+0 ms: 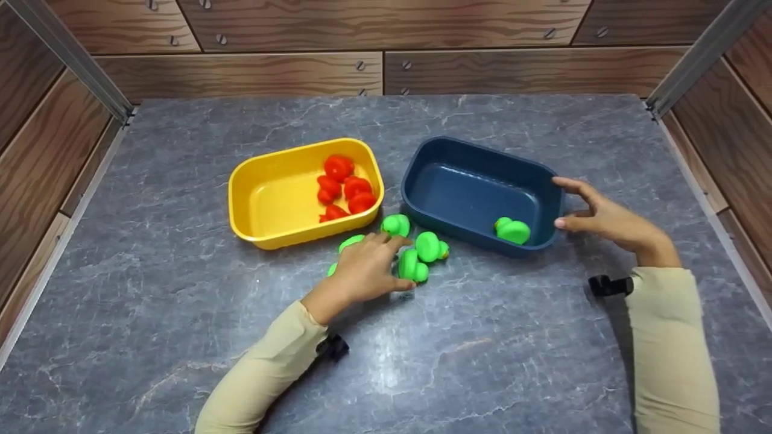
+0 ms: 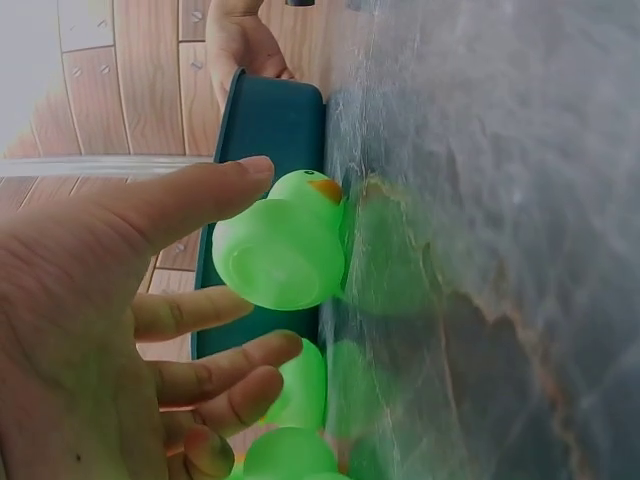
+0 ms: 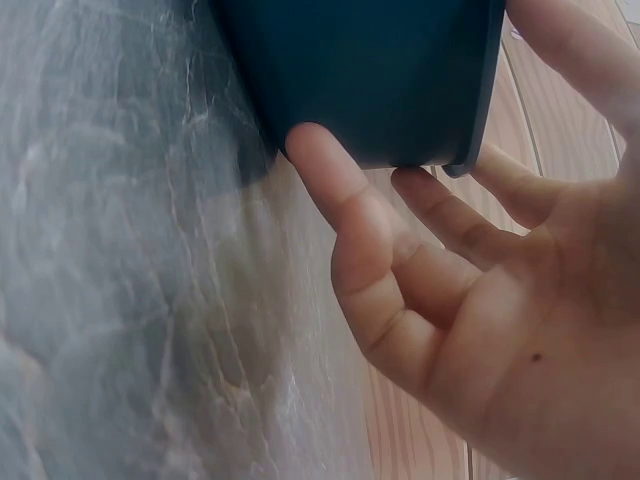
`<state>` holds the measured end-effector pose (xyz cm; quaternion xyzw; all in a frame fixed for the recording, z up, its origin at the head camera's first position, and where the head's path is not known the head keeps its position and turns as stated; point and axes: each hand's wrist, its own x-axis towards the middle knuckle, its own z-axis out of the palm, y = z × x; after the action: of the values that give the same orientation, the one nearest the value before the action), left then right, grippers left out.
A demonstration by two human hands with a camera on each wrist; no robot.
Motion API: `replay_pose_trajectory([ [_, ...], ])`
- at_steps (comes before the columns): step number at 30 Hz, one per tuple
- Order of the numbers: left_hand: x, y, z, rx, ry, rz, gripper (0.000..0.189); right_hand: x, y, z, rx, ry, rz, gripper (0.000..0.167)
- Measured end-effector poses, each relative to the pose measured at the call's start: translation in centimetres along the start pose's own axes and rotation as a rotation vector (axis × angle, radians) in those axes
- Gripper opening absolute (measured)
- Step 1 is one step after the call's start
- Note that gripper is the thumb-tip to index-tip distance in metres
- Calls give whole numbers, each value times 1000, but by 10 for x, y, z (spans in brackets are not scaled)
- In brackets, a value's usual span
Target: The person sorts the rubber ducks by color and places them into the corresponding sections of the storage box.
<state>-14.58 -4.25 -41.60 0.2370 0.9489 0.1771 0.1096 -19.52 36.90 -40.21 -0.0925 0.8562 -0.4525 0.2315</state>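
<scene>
My left hand [image 1: 369, 268] hovers palm-down with spread fingers over several green rubber ducks on the tabletop. In the left wrist view, one green duck [image 2: 280, 250] stands just beyond the thumb and fingers, with no grip on it. Two more ducks, a green duck [image 1: 427, 247] and a green duck [image 1: 395, 225], lie beside that hand; others are partly hidden beneath it. My right hand [image 1: 609, 220] touches the right end of the blue bin [image 1: 482, 150], fingertips against its rim and outer wall. Inside that bin lies a green duck [image 1: 512, 231].
A yellow bin [image 1: 259, 235] stands left of the blue one, with several red rubber ducks [image 1: 339, 167] in its right half. The marbled grey tabletop [image 1: 482, 361] meets wood-patterned panels [image 1: 241, 75] at the back and sides.
</scene>
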Motion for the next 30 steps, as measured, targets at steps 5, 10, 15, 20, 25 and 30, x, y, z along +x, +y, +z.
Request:
replay_pose_trajectory([
  [5, 0, -3, 4, -11, -6, -7, 67, 3, -1, 1, 10, -13, 2, 79],
  [10, 2, -2, 4, -78, -6, 19, 61, 1, -2, 0, 11, -13, 3, 79],
  [15, -1, 2, -2, -190, 0, 45, 60, 0, -1, -1, 3, -12, 4, 79],
  [20, -2, 8, -9, -290, 40, 85, 60, 1, -1, -2, -16, -2, 9, 79],
  [25, 1, 14, -12, -377, 67, 117, 58, 1, 0, -2, -23, 1, 15, 79],
  [30, 7, 23, -17, -500, 111, 157, 56, 0, 1, 0, -4, 3, 9, 79],
])
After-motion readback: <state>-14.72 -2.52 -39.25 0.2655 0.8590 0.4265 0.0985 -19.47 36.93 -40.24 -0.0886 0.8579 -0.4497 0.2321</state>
